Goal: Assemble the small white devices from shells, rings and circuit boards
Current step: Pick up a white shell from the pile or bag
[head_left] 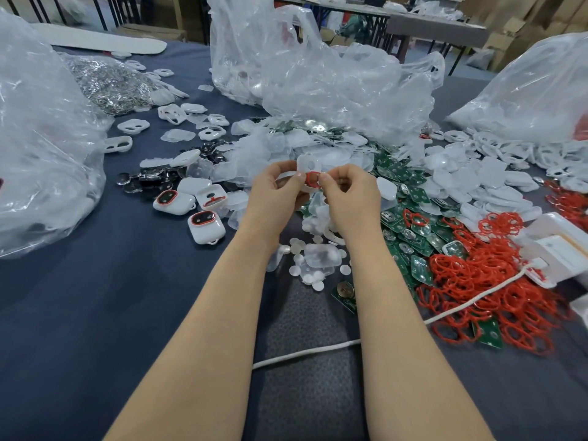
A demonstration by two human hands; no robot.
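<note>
There is only one view, from a wide-angle camera on the person's head, and it looks forward and down over the table (95,313). Both forearms enter from the bottom edge, and the left hand (276,189) and the right hand (350,194) meet a little above the middle of the frame, close to the lens, where they hold a shell (306,162) and a ring (312,179). The parts (445,173) lie just behind and beside the hands, while the bags (318,74) and the other tables (429,23) are farther away, at the top of the frame.
</note>
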